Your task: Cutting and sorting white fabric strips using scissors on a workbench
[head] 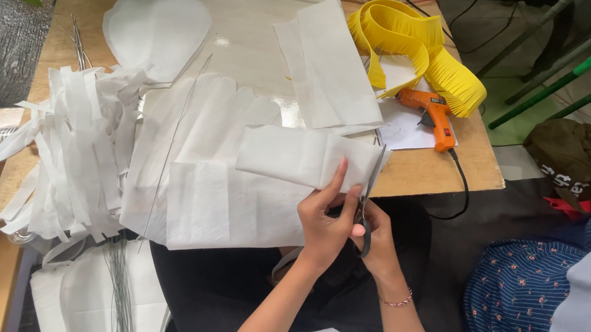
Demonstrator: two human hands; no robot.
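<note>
The folded white fabric (295, 160) lies at the near edge of the table (421, 170), beside the orange glue gun (432, 116). The left hand (325, 220) rises from below with the wrist bent and pinches the fabric's lower edge, thumb under, fingers on top. The right hand (376, 233) is just right of it, closed around the scissors (367, 198), whose blades point up into the fabric. The left hand hides much of the handles, so I cannot tell how far the blades are apart.
</note>
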